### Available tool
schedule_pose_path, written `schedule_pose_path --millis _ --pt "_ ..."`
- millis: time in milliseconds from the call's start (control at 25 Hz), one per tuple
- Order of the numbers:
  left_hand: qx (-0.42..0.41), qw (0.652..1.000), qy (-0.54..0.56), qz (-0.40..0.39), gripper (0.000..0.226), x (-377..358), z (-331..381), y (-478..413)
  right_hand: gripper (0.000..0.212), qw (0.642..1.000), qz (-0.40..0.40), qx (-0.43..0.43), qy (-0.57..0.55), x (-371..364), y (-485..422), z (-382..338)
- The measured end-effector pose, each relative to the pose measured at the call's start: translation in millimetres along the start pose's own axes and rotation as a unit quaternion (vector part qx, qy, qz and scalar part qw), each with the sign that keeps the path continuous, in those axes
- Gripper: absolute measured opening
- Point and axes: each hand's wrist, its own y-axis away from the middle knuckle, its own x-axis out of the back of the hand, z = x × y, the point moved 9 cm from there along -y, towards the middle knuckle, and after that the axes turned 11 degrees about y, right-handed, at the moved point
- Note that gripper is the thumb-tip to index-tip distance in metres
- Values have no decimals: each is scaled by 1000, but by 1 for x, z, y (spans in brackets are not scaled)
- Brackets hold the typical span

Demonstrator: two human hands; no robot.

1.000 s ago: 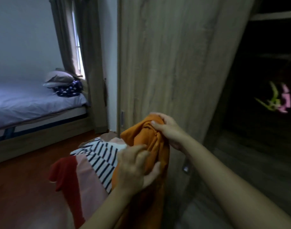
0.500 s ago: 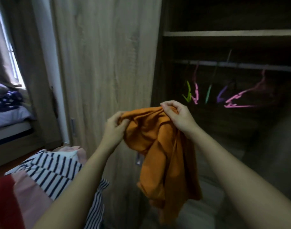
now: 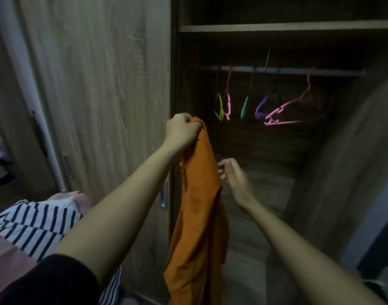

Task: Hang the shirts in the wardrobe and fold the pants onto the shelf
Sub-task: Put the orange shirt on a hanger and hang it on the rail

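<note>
My left arm reaches forward, left hand [image 3: 182,130] fisted on the orange garment [image 3: 199,205]. My right hand [image 3: 235,181] sits lower, fingers loose, holding nothing.

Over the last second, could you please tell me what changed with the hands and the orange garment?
The right hand let go of the orange garment and dropped beside it, fingers loose. The left hand keeps gripping its top, so it hangs full length. The hangers stay on the rail.
</note>
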Motion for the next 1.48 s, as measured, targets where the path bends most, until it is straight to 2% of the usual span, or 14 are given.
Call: schedule_pose_path --millis 80,160,240,320,360,440,520,680,800,920,1000,1160,1320,1480 --pt "25 999 32 31 13 2 -3 -7 80 995 -77 -25 -53 -29 23 9" --pt "43 995 68 57 14 10 -7 -13 92 983 -167 -37 67 -62 46 20" --pt "58 988 91 106 11 28 -15 -19 57 985 -124 -45 113 -69 50 35" --pt "88 979 81 166 12 55 -31 -24 14 996 -35 -85 18 -54 43 44" --pt "99 975 82 182 20 67 -41 -25 13 993 -17 -109 -43 -48 38 40" --pt "80 981 102 144 52 78 -54 -23 16 986 -24 -127 -105 -43 21 23" --pt "-5 991 129 24 72 60 -59 -8 20 989 -46 -94 -104 -37 4 -9" --pt "-60 964 151 -211 58 -2 -70 60 27 983 -106 -88 -119 -38 -14 -39" --pt "-75 972 111 -191 33 -9 -75 64 28 984 -133 -72 -89 -29 -15 -39" --pt "-81 976 123 -163 15 1 -65 52 42 985 -163 -33 52 0 -10 -29" --pt "-69 977 125 -161 21 11 -65 45 31 978 -156 -41 130 26 -2 -9" --pt "-100 977 -49 -182 20 3 -68 48 8 944 -207 -70 248 46 31 36" --pt "-151 963 -146 -168 20 -9 -55 51 16 962 -98 -73 243 78 30 33" --pt "-151 967 -131 -156 29 -6 -25 47 17 978 -46 -10 202 105 20 -4"
